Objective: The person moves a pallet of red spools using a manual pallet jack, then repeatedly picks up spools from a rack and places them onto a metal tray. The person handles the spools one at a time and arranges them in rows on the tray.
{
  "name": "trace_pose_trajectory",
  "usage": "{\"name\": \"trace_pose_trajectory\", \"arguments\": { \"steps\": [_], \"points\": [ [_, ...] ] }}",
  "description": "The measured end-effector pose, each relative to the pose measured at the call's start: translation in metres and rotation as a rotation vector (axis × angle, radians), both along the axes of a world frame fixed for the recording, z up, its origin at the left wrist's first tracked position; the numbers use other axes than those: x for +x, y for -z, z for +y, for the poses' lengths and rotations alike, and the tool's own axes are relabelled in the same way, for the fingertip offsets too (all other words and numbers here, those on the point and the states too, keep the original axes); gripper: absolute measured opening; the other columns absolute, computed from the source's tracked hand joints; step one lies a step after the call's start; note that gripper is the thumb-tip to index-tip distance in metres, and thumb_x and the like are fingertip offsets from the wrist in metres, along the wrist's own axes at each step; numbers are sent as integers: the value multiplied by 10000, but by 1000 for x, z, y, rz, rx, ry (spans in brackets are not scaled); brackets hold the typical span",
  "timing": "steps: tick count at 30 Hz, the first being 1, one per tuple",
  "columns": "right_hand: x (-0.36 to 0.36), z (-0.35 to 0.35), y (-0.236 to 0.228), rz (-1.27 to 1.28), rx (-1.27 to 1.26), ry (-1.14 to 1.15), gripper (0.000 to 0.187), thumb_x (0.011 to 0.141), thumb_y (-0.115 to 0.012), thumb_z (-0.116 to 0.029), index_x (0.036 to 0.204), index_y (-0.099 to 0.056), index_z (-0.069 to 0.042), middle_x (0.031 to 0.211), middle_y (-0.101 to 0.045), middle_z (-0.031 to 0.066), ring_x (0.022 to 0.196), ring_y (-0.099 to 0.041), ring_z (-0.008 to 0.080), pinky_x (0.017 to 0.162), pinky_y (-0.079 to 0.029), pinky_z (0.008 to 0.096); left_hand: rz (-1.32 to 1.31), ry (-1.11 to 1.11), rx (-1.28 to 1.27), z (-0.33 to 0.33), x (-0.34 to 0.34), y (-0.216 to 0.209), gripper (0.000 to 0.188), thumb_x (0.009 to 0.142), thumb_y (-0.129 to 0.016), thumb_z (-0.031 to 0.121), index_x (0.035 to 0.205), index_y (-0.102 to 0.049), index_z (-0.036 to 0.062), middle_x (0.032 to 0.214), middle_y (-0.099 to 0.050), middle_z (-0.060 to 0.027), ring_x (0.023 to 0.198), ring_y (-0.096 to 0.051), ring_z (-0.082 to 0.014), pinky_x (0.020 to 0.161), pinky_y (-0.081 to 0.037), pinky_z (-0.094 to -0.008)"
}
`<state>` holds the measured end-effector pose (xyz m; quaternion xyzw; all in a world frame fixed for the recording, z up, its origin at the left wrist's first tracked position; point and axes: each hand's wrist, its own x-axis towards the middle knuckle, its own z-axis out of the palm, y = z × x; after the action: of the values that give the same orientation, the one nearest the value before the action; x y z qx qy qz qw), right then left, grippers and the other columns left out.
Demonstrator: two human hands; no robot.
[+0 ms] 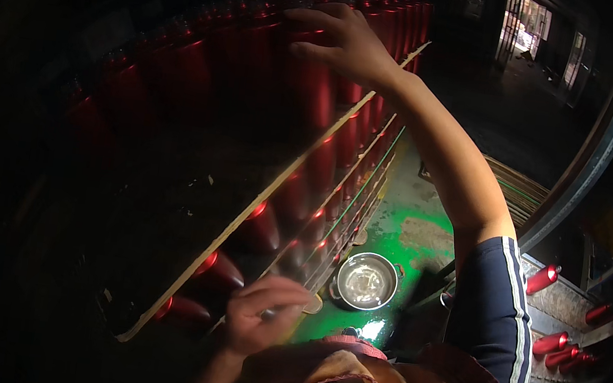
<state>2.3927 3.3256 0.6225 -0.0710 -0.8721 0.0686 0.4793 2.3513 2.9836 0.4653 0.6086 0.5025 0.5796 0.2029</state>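
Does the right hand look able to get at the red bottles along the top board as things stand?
Likely yes: the right hand is stretched out to the red bottles, and nothing visible blocks it; dimness hides whether it touches one.

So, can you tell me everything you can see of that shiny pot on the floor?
The pot is round, wide and lidless, silvery and apparently metal, with a bright rim and two opposite side handles, darker and reddish-brown. Pale glints fill its inside; whether it holds liquid, I can't tell. It sits upright on the green floor, beside the stacked boards. The blurred left hand appears clear of it.
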Motion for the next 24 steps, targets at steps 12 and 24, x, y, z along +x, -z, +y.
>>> {"name": "trace_pose_trajectory", "arguments": {
  "steps": [12,24],
  "points": [
    [-36,8,-3,-108,1,93,431,805,-716,-388,1208,-628,-262,1148,-517,225,1075,-576,383,928,-480,438,574,-768,69,111,-103,-238,518,861,-665,333,1327,-581,125,1192,-606,-133,1123,-582,-200,984,-430,-333],
    [-46,4,-7,-116,-8,108,493,754,-753,-369,1215,-620,-259,1139,-531,239,1060,-573,407,905,-492,455,887,-933,-371,218,-258,-201,596,805,-682,501,1339,-571,260,1388,-513,-174,1278,-493,-365,1058,-397,-499]
  ]
}}
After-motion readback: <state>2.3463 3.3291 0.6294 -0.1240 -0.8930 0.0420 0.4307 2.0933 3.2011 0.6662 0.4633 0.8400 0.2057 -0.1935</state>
